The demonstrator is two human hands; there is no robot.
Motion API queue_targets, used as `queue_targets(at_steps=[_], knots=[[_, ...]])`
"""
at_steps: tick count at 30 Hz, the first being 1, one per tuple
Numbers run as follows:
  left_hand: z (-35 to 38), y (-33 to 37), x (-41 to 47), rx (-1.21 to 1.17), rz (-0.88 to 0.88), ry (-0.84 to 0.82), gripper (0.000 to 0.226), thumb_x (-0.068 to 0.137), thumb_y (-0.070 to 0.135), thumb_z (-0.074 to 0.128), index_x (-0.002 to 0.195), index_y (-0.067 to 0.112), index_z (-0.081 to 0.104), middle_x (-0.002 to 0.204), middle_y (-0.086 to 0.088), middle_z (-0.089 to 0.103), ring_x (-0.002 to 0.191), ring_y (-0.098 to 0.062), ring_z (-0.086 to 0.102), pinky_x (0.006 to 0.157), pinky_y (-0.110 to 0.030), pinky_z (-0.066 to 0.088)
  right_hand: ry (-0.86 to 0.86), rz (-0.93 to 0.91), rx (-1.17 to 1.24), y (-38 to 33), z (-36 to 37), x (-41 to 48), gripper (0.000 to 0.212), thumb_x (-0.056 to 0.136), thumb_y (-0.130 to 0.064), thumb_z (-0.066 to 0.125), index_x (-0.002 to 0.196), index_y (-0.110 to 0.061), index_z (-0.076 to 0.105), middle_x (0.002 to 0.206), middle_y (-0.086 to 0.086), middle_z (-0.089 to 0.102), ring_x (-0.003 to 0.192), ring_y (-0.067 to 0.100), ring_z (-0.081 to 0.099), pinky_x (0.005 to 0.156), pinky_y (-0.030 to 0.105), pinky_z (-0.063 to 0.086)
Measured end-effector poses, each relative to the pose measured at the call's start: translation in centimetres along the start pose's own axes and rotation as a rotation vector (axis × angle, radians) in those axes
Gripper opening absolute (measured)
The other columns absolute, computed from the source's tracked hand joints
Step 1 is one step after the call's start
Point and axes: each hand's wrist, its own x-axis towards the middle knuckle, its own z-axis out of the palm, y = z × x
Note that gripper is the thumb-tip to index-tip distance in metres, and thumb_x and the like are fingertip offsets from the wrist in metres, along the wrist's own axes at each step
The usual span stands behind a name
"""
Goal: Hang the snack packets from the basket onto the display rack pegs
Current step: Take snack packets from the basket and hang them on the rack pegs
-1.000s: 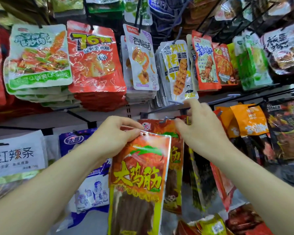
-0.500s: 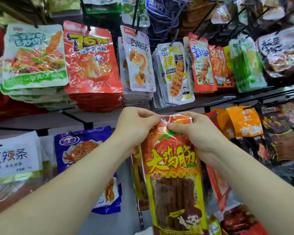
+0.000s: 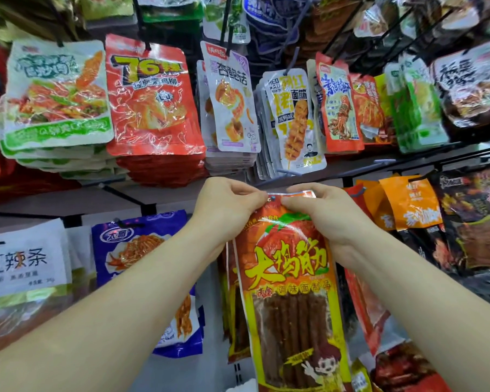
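A long orange snack packet (image 3: 292,295) with yellow lettering and brown sticks hangs in front of me at the lower rack row. My left hand (image 3: 224,207) pinches its top edge on the left, and my right hand (image 3: 320,213) pinches the top edge on the right. Between my fingertips the peg tip (image 3: 272,198) shows at the packet's hang hole. More packets of the same kind (image 3: 234,304) hang just behind it. The basket is out of view.
Above hang rows of packets: green-white (image 3: 54,94), red (image 3: 150,100), pale mushroom (image 3: 229,100) and skewer (image 3: 294,120) ones. A blue packet (image 3: 136,250) and a white packet (image 3: 20,261) hang to the left, orange (image 3: 408,202) and dark packets (image 3: 475,219) to the right.
The orange packet has risen and shifted right from my left hand alone into both hands. Its top now sits at the peg tip, in front of the same-kind packets.
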Motion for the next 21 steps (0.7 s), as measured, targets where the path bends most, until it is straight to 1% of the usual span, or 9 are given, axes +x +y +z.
queue_targets(at_steps=[2, 4, 6, 7, 9, 11, 14, 18, 21], knots=[[0.0, -0.1, -0.1, 0.016, -0.005, 0.025, 0.013, 0.080, 0.024, 0.077, 0.068, 0.024, 0.072, 0.074, 0.004, 0.072, 0.065, -0.008, 0.066, 0.061, -0.024, 0.054, 0.014, -0.023, -0.046, 0.1, 0.2, 0.2, 0.019, 0.081, -0.005, 0.074, 0.097, -0.012, 0.066, 0.090, 0.015, 0.070, 0.072, 0.027, 0.067, 0.066, 0.036, 0.056], [-0.2, -0.6, -0.3, 0.000, -0.029, 0.076, 0.010, 0.078, 0.025, 0.079, 0.079, 0.025, 0.069, 0.080, 0.001, 0.071, 0.068, -0.012, 0.068, 0.059, -0.026, 0.054, 0.024, -0.041, -0.093, 0.4, 0.4, 0.2, 0.023, 0.081, -0.007, 0.076, 0.101, -0.013, 0.066, 0.088, 0.011, 0.071, 0.071, 0.025, 0.068, 0.065, 0.035, 0.057], [-0.5, -1.7, -1.2, -0.087, -0.096, 0.086, 0.027, 0.075, 0.023, 0.082, 0.091, 0.026, 0.060, 0.085, -0.003, 0.070, 0.066, -0.014, 0.070, 0.055, -0.025, 0.054, 0.035, -0.047, -0.117, 0.8, 0.5, 0.2, 0.027, 0.081, -0.009, 0.077, 0.105, -0.014, 0.064, 0.084, 0.008, 0.070, 0.074, 0.026, 0.070, 0.069, 0.040, 0.059], [-0.5, -2.4, -1.8, -0.132, -0.130, 0.063, 0.035, 0.074, 0.021, 0.083, 0.094, 0.027, 0.054, 0.088, -0.004, 0.071, 0.067, -0.015, 0.071, 0.057, -0.026, 0.055, 0.056, -0.063, -0.145, 1.2, 0.6, 0.3, 0.028, 0.081, -0.012, 0.077, 0.105, -0.014, 0.063, 0.084, 0.006, 0.070, 0.077, 0.027, 0.070, 0.073, 0.042, 0.059], [-0.4, -3.9, -3.4, -0.167, -0.173, -0.027, 0.045, 0.074, 0.015, 0.082, 0.098, 0.030, 0.046, 0.092, -0.004, 0.073, 0.074, -0.016, 0.073, 0.068, -0.034, 0.060, 0.122, -0.157, -0.338, 1.9, 0.6, 0.4, 0.033, 0.082, -0.023, 0.076, 0.110, -0.018, 0.059, 0.090, 0.002, 0.069, 0.088, 0.025, 0.068, 0.081, 0.043, 0.057], [-0.1, -5.2, -4.3, -0.084, -0.170, -0.063, 0.046, 0.078, 0.014, 0.079, 0.098, 0.032, 0.042, 0.087, -0.001, 0.074, 0.073, -0.015, 0.073, 0.072, -0.040, 0.060, 0.147, -0.219, -0.538, 2.5, 0.6, 0.3, 0.045, 0.084, -0.035, 0.072, 0.122, -0.024, 0.050, 0.100, -0.001, 0.066, 0.096, 0.022, 0.064, 0.088, 0.043, 0.052], [0.2, -6.6, -3.8, -0.011, -0.126, 0.032, 0.044, 0.080, 0.016, 0.078, 0.096, 0.028, 0.040, 0.080, -0.004, 0.074, 0.069, -0.017, 0.073, 0.069, -0.043, 0.060, 0.065, -0.171, -0.610, 3.8, 0.8, 0.1, 0.059, 0.089, -0.037, 0.065, 0.137, -0.023, 0.033, 0.102, -0.002, 0.066, 0.095, 0.022, 0.064, 0.089, 0.045, 0.051], [0.5, -7.9, -2.6, 0.143, -0.097, 0.113, 0.043, 0.082, 0.021, 0.077, 0.092, 0.029, 0.036, 0.082, -0.002, 0.071, 0.069, -0.015, 0.071, 0.066, -0.040, 0.060, 0.016, -0.035, -0.577, 5.9, 0.9, 0.5, 0.071, 0.091, -0.037, 0.064, 0.148, -0.024, 0.022, 0.119, 0.000, 0.060, 0.106, 0.024, 0.062, 0.096, 0.044, 0.048], [0.5, -8.8, -1.9, 0.181, -0.075, 0.138, 0.045, 0.083, 0.023, 0.076, 0.093, 0.029, 0.032, 0.086, -0.004, 0.070, 0.071, -0.017, 0.071, 0.064, -0.042, 0.060, 0.025, 0.007, -0.586, 6.4, 1.1, 1.0, 0.067, 0.092, -0.036, 0.063, 0.147, -0.024, 0.025, 0.109, -0.001, 0.057, 0.099, 0.023, 0.060, 0.089, 0.038, 0.048]])
